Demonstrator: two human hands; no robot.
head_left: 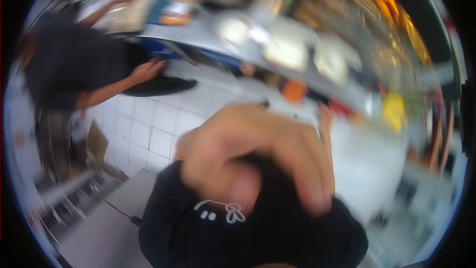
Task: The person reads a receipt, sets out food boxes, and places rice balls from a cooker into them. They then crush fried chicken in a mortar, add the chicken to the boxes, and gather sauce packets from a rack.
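Observation:
My left hand (258, 139) is raised close to the camera in front of my black shirt (277, 233), blurred by motion. Its fingers curve down to the right and the thumb stands well apart from them. Black cloth shows through the gap, and I see nothing held. Behind those fingers, at the right, a strip of bare forearm leads up to what looks like my right hand (325, 115). It lies near a blurred red thing (342, 109) on the right; its fingers are too smeared to read.
A person in dark clothes (74, 64) stands at the left, one hand (148, 70) low in front. A long counter (203, 32) with blurred white items (287, 47) runs across the back. White floor tiles (153, 124) lie between us. A grey surface (114, 223) with a cable is at lower left.

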